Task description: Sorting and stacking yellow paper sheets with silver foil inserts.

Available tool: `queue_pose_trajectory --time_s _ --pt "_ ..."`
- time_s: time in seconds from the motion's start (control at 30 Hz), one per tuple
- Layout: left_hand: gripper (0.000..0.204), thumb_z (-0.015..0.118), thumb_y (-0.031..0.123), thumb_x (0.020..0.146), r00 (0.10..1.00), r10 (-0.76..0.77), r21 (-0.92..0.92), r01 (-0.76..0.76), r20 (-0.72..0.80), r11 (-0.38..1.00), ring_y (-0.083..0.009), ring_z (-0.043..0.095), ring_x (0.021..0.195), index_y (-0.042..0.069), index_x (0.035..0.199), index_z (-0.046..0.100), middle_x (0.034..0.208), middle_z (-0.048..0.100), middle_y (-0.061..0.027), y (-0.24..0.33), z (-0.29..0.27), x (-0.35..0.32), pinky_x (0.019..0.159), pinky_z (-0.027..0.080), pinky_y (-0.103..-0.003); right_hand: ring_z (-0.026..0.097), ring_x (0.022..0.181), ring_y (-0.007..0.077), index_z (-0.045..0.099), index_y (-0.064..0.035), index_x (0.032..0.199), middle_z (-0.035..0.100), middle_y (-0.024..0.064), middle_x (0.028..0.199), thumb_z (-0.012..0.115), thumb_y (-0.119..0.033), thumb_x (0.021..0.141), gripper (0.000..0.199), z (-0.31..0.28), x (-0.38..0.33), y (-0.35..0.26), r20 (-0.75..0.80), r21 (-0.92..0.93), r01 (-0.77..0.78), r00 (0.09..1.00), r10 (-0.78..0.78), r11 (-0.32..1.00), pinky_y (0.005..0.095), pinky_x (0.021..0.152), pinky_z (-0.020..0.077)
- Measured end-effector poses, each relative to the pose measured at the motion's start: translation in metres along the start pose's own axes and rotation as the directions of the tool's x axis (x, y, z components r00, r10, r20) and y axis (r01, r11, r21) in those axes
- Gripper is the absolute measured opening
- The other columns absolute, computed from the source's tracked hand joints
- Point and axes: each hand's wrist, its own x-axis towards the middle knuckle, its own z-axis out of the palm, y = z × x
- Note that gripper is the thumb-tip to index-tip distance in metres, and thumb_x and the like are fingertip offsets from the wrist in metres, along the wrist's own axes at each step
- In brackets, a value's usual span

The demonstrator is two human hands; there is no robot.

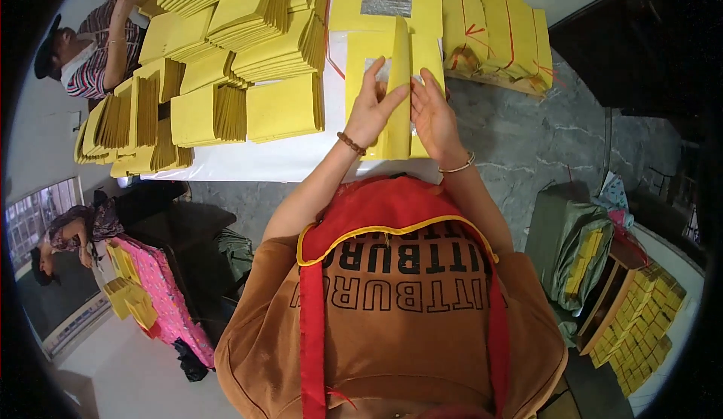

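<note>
A stack of yellow paper sheets [367,46], with silver foil rectangles, lies in front of me on the table. The top sheet has one side raised as an upright flap [398,129]. My left hand [370,110], wearing a brown beaded bracelet, is at the flap's left side, its thumb pressed on the flap and its index finger extended over a foil patch. On the flap's other side is my right hand [434,118], with a bangle at the wrist; its fingers are stretched and slightly apart, close to the paper. Its palm side is partly hidden.
Piles of folded yellow paper [282,110] cover the table's left side; the white tabletop [248,164] shows at its front edge. Red-tied yellow bundles [497,31] stand on the right. Another person [98,50] works at far left, a second [71,234] farther back. More yellow bundles [640,329] fill the lower right.
</note>
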Motion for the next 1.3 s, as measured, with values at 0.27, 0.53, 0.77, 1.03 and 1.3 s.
queue_pose_trajectory --time_s 0.27,0.53,0.77,1.03,1.3 --pt "0.071 0.066 0.027 0.078 0.999 -0.048 -0.012 0.049 0.019 0.999 -0.0078 0.048 0.069 0.002 0.131 0.026 0.085 0.051 -0.0038 0.004 0.007 -0.002 0.059 0.042 -0.021 0.044 0.108 0.0142 0.032 -0.0060 0.129 0.045 0.0060 0.119 0.037 -0.027 0.093 0.042 0.002 0.001 -0.001 0.059 -0.046 -0.004 0.998 0.007 0.999 0.0272 0.091 0.0356" --pt "0.065 0.064 0.023 0.080 0.994 -0.075 0.021 0.073 0.074 0.997 -0.0069 0.047 0.067 0.002 0.129 0.028 0.083 0.051 -0.0030 0.004 0.006 0.003 0.057 0.042 -0.020 0.053 0.091 0.0116 0.044 -0.0062 0.119 0.054 0.0043 0.104 0.038 -0.035 0.093 0.039 -0.023 0.009 0.014 0.008 0.230 -0.162 0.986 0.165 0.960 0.0254 0.077 0.0450" --pt "0.049 0.055 0.007 0.083 0.999 0.017 0.013 -0.017 -0.051 1.000 -0.0039 0.042 0.060 0.003 0.126 0.033 0.067 0.046 0.0018 -0.002 0.012 -0.002 0.053 0.036 -0.018 0.055 0.088 0.0121 0.046 -0.0058 0.115 0.055 0.0045 0.100 0.034 -0.039 0.093 0.042 -0.028 0.002 0.015 -0.002 0.082 -0.044 0.999 0.044 0.996 0.0259 0.075 0.0471" --pt "0.053 0.058 0.000 0.079 0.998 0.054 0.046 -0.052 -0.040 0.998 -0.0044 0.039 0.052 0.004 0.126 0.034 0.058 0.043 0.0030 -0.004 0.009 -0.002 0.048 0.034 -0.019 0.056 0.090 0.0131 0.046 -0.0062 0.116 0.056 0.0038 0.102 0.031 -0.039 0.093 0.042 -0.030 0.001 0.013 0.072 0.214 -0.031 0.997 0.016 0.976 0.0258 0.076 0.0470" --pt "0.048 0.060 -0.001 0.077 0.986 0.101 0.009 -0.100 -0.132 0.995 -0.0047 0.040 0.053 0.003 0.119 0.037 0.059 0.044 0.0029 -0.014 0.015 -0.002 0.049 0.034 -0.019 0.055 0.088 0.0125 0.046 -0.0063 0.115 0.056 0.0035 0.101 0.031 -0.037 0.094 0.040 -0.031 0.003 0.015 0.040 0.202 -0.013 0.999 0.005 0.979 0.0252 0.074 0.0474"
